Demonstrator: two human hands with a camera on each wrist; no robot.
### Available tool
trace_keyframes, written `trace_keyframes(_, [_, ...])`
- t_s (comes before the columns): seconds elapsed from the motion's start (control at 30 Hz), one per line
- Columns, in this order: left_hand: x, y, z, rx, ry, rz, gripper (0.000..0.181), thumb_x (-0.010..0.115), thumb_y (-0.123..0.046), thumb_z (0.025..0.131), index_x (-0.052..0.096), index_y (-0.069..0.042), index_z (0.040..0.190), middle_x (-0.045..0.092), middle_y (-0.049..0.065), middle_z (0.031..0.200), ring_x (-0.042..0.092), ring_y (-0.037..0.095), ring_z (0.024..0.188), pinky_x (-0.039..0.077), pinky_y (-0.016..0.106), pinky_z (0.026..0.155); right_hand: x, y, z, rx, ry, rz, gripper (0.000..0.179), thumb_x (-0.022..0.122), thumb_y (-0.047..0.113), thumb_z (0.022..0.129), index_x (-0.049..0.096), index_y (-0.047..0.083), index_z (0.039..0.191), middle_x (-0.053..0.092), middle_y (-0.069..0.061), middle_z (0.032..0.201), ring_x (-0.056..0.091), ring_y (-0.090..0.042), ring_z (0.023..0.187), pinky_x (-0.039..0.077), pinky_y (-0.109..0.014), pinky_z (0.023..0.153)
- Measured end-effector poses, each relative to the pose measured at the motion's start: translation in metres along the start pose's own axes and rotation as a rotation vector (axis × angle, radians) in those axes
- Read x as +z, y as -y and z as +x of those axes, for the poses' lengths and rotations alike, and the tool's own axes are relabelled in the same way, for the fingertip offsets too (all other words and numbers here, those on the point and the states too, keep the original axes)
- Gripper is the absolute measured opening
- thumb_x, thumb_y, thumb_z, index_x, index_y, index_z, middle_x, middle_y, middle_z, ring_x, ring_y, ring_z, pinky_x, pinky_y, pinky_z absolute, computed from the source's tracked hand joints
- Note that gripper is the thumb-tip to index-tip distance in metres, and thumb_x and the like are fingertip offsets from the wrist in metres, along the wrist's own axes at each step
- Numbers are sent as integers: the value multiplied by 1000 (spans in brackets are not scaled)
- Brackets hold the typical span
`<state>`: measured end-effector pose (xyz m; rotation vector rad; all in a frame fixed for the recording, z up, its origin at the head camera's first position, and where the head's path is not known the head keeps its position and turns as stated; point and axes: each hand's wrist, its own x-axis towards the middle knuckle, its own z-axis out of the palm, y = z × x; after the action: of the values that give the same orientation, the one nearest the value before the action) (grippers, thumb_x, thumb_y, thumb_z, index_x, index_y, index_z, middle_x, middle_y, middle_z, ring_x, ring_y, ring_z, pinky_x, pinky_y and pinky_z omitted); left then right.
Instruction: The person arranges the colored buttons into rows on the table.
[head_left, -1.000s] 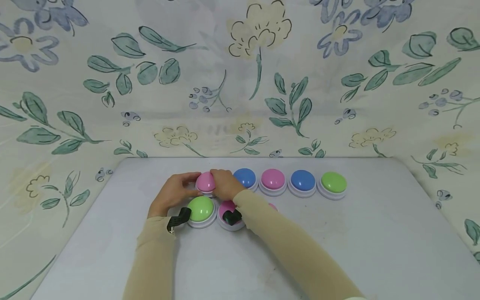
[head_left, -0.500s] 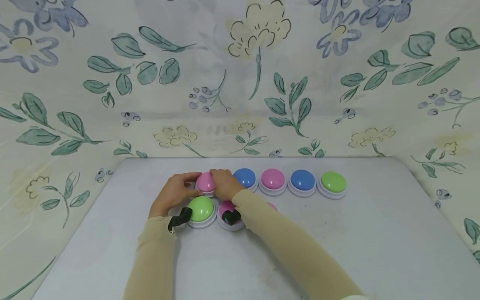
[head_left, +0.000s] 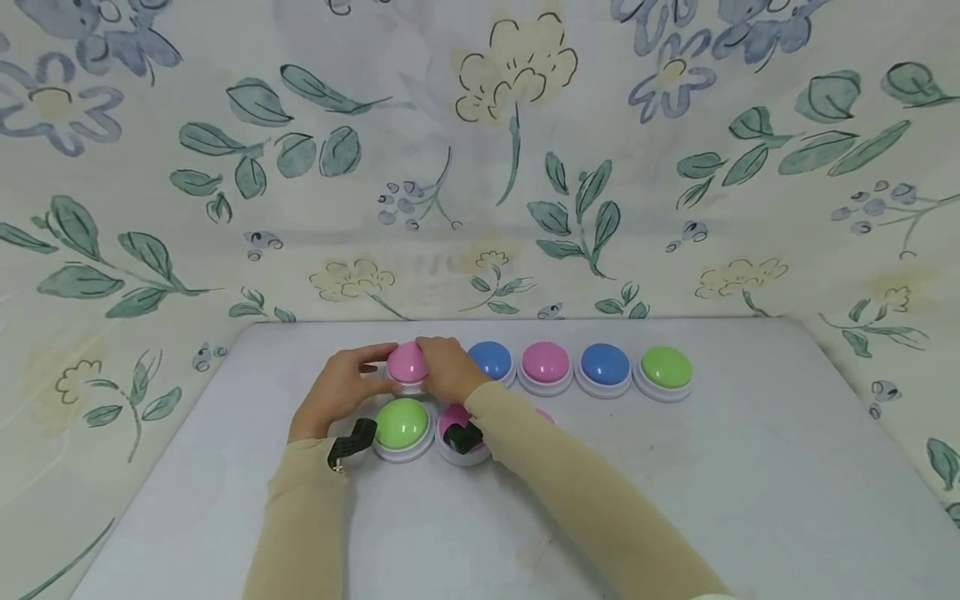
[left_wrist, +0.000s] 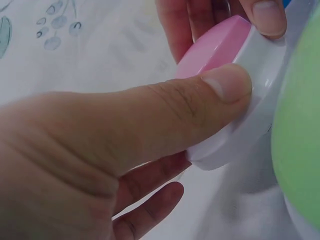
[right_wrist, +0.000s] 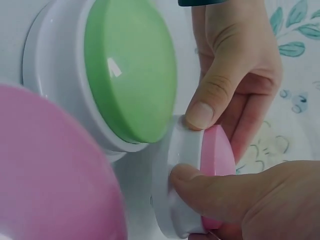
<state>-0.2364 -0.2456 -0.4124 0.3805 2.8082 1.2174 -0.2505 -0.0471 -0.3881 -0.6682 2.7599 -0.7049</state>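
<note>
Both hands hold one pink dome push button (head_left: pixel 407 363) with a white base, at the left end of the back row. My left hand (head_left: pixel 339 390) grips its left side; in the left wrist view the thumb (left_wrist: pixel 225 85) presses the white base's edge. From the other side my right hand (head_left: pixel 452 372) grips it, and in the right wrist view its thumb (right_wrist: pixel 190 177) lies on the white rim. Just in front stands a green push button (head_left: pixel 401 423). Another pink push button (head_left: pixel 452 416) sits beside it, partly covered by the right wrist's black strap mount.
Rightward along the back row stand a blue button (head_left: pixel 492 360), a pink button (head_left: pixel 546 362), a second blue button (head_left: pixel 605 364) and a green button (head_left: pixel 666 367). A pink edge (head_left: pixel 545 414) shows behind the right forearm. Floral cloth (head_left: pixel 480 208) rises behind the white table (head_left: pixel 720 483).
The held pink button and my left hand have shifted very slightly left. My right hand keeps its grip, and the head view has tilted up a little.
</note>
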Motion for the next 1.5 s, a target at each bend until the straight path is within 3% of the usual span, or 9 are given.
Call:
trace_keyframes(0.47, [-5,-19,-3,112,-27,-34,62,82,-14,84,58,-1,140,61,16,138,60,41,119,49,54,102,-18,-9,-20,-128,-70,8,65,72,14,94,42,2,151,51,-12,149,45,-29,136,39,-33,114])
trace_keyframes(0.9, [-7,-46,-2,131,-21,-70,62,82,-15,85,57,-3,141,59,16,140,59,40,121,48,56,103,-35,-20,-44,-152,-114,48,71,69,23,97,35,9,157,39,-5,159,36,-24,141,39,-30,114])
trace_keyframes(1.13, [-2,-62,1,208,-44,-81,59,83,-11,83,61,-4,137,63,13,136,59,34,122,49,51,104,-45,-26,-59,-172,-163,63,70,70,20,96,36,6,155,40,-8,158,33,-26,143,37,-34,116])
trace_keyframes(1.5, [11,-86,0,247,-89,-83,61,86,-12,80,63,-7,136,66,11,131,60,28,121,50,49,103,-57,-42,-82,-225,-219,118,70,70,18,96,35,5,156,38,-10,159,33,-29,143,40,-38,114])
